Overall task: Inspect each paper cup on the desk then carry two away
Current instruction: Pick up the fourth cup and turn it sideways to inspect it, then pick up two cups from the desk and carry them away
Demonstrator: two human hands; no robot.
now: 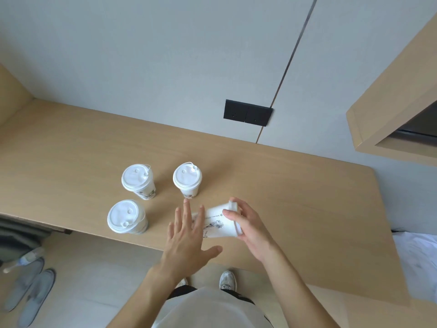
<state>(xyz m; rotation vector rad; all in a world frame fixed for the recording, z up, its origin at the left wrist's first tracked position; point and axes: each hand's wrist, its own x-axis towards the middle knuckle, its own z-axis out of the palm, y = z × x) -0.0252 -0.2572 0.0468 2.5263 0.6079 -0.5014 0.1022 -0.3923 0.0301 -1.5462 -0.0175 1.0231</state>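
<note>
Three white lidded paper cups stand upright on the wooden desk [295,185]: one at the back left [138,181], one at the back middle [187,179], one at the front left [126,217]. A fourth cup [216,222] with a line drawing on its side is tipped on its side above the desk, lid end to the right. My right hand [250,227] grips it around the lid end. My left hand [186,237] is spread flat with fingers apart, over the cup's bottom end; whether it touches the cup is unclear.
A black wall socket [247,112] sits above the desk's back edge. A wooden shelf unit [390,110] juts out at the upper right. On the floor at lower left lie grey slippers [30,292] and a plastic bottle [26,258]. White bedding [418,261] lies at the right.
</note>
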